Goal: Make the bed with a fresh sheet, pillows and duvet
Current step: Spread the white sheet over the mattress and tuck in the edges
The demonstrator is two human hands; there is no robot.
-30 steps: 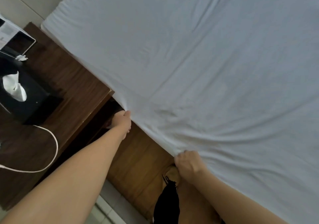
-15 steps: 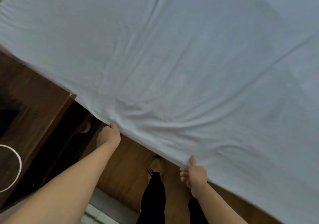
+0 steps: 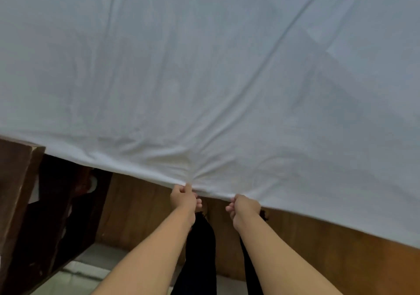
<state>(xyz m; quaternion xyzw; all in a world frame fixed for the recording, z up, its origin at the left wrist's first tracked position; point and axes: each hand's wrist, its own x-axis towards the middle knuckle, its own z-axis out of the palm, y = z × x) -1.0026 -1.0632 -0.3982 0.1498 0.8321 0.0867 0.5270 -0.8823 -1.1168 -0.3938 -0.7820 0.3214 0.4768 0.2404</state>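
both hands have come in close together at the lower middle of the frame, where a second ago they gripped the edge well apart. the left hand pinches the hem of the white sheet between thumb and curled fingers, and the right hand is curled round the same hem just beside it. creases fan out from the two grips up across the cloth, so the pull looks to be centred on one spot now. the sheet fills the upper frame and covers the bed, its edge hanging over the wooden bed side. the view has also slid along the bed: the dark wooden surface with its tissue box has mostly left, only its corner showing at lower left. i'd judge this stretch of edge is being drawn taut for tucking; pillows and duvet are nowhere in view, so much remains.
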